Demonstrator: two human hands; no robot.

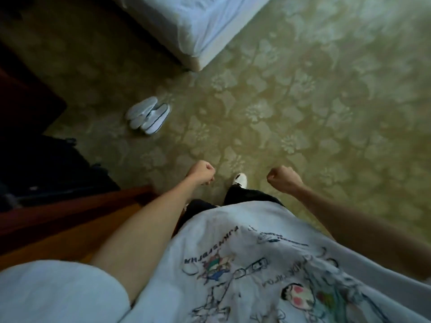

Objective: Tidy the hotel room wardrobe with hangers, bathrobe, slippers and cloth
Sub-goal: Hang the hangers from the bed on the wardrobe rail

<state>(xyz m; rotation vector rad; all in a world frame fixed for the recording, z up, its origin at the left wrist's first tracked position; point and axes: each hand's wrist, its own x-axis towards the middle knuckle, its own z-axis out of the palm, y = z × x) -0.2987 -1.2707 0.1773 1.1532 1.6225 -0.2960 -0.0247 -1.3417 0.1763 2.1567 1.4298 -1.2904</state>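
Slippers [148,115] on carpet [303,108] near bed [198,26], both hands' fingers [205,172] curled, holding nothing

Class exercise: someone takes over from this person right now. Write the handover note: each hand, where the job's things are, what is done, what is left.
Left hand: curled in a fist, holding nothing.
Right hand: the same, empty fist.
Slippers: white pair lying together on the patterned carpet, left of the person, near the bed corner.
Hangers, bathrobe, cloth and wardrobe: not in view.
Done: nothing visible.
Left: pick up the slippers; the rest cannot be judged.
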